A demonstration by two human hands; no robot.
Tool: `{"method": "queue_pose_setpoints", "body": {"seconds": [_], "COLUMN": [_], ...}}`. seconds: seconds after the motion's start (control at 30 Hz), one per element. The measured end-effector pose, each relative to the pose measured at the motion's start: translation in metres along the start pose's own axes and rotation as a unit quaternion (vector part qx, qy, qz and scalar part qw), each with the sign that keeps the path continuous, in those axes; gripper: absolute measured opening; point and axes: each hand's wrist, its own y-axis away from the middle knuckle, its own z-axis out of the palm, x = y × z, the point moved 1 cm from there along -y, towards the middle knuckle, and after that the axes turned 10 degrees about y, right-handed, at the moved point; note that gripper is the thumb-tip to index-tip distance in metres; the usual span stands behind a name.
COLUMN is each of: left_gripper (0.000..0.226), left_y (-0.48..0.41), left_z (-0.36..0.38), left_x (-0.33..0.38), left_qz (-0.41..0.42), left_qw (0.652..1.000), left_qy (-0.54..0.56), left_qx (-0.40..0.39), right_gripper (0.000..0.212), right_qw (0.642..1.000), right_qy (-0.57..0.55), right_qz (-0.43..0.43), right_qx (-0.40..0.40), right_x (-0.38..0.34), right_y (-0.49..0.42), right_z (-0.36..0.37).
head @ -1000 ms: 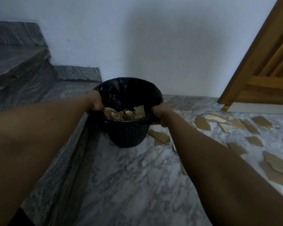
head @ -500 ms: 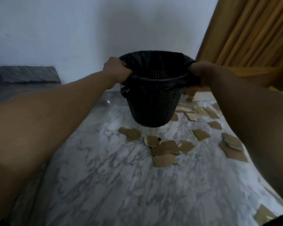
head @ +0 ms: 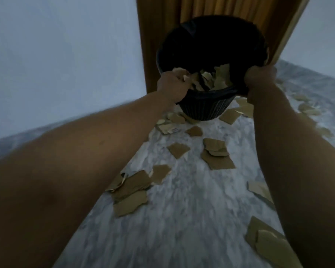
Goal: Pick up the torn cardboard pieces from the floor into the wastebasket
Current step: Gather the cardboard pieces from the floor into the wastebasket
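Note:
A black mesh wastebasket (head: pixel 205 109) lined with a black bag hangs above the floor, tilted with its mouth toward me. My left hand (head: pixel 172 87) grips its rim on the left and my right hand (head: pixel 259 82) grips the rim on the right. Torn brown cardboard pieces (head: pixel 219 80) lie inside it. Several more torn cardboard pieces (head: pixel 132 192) are scattered over the marble floor below and around the basket, some under it.
A wooden door and frame (head: pixel 211 6) stand behind the basket. A white wall (head: pixel 62 55) runs along the left. The grey-white marble floor (head: pixel 182 219) stretches toward me, with more cardboard scraps (head: pixel 267 240) at the lower right.
Both hands have carried the basket to the right, from beside the steps to in front of the door. It now tilts toward me, showing the cardboard inside.

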Motion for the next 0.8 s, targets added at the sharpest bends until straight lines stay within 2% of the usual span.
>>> {"method": "queue_pose_setpoints", "body": {"seconds": [0.1, 0.2, 0.33, 0.37, 0.43, 0.47, 0.6, 0.67, 0.73, 0.8], "left_gripper": [0.02, 0.011, 0.041, 0.037, 0.013, 0.012, 0.048, 0.05, 0.047, 0.051], "left_y": [-0.024, -0.033, -0.051, -0.055, -0.063, -0.067, -0.077, -0.077, -0.075, -0.072], "left_z": [0.059, 0.106, 0.159, 0.169, 0.184, 0.191, 0.212, 0.219, 0.223, 0.22], "left_x": [-0.002, 0.007, 0.003, -0.002, -0.012, -0.017, -0.028, -0.026, -0.024, -0.022], "left_qz": [-0.036, -0.06, -0.09, -0.091, -0.072, -0.063, -0.026, 0.0, 0.022, 0.036], "left_qw": [0.999, 0.996, 0.987, 0.985, 0.986, 0.986, 0.984, 0.982, 0.979, 0.974], "left_qy": [0.011, 0.035, 0.044, 0.048, 0.04, 0.036, -0.001, -0.021, -0.045, -0.055], "left_qx": [-0.024, -0.061, -0.127, -0.139, -0.145, -0.148, -0.174, -0.189, -0.198, -0.219], "right_gripper": [0.05, 0.052, 0.058, 0.057, 0.057, 0.052, 0.021, 0.022, 0.014, 0.021], "right_qw": [0.999, 0.995, 0.987, 0.985, 0.983, 0.981, 0.976, 0.976, 0.981, 0.985], "right_qy": [0.015, 0.013, 0.043, 0.055, 0.07, 0.078, 0.06, 0.04, 0.018, -0.016], "right_qz": [0.021, 0.066, 0.12, 0.124, 0.128, 0.129, 0.179, 0.195, 0.184, 0.171], "right_qx": [0.041, 0.068, 0.101, 0.107, 0.115, 0.12, 0.112, 0.086, 0.057, 0.024], "right_x": [0.03, 0.058, 0.084, 0.09, 0.1, 0.106, 0.123, 0.129, 0.131, 0.13], "right_y": [-0.037, -0.07, -0.096, -0.102, -0.111, -0.115, -0.108, -0.1, -0.087, -0.073], "right_z": [-0.021, -0.047, -0.077, -0.083, -0.091, -0.094, -0.104, -0.11, -0.115, -0.119]}}
